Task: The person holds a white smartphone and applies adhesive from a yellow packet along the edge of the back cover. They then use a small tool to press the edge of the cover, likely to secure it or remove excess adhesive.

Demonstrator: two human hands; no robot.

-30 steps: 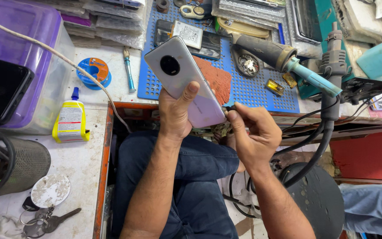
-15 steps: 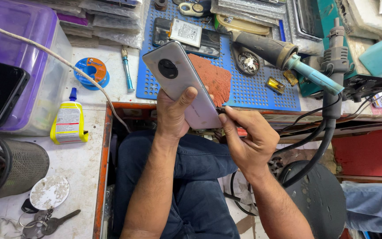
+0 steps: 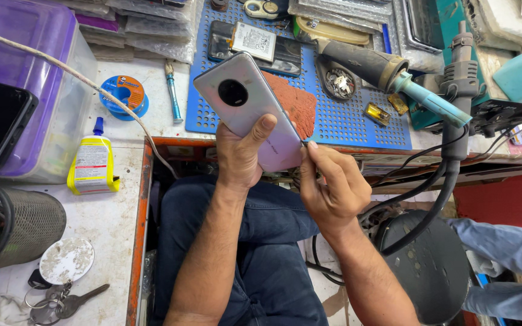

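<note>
**Left hand on a silver phone, right hand picking at its edge**

Left hand is wrapped around the lower end of a silver phone, back side up with the round camera ring showing, thumb pressed flat on the back. The phone tilts up toward 11 o'clock, held above the lap and overlapping the front edge of the blue perforated mat. Right hand sits at 4 o'clock from the phone, fingers pinched shut on something thin at the phone's lower right corner (too small to tell what it is). At 12 o'clock on the mat lies an opened phone with its battery. The yellow glue bottle stands at 9 o'clock, the keys way down at 7.
</note>
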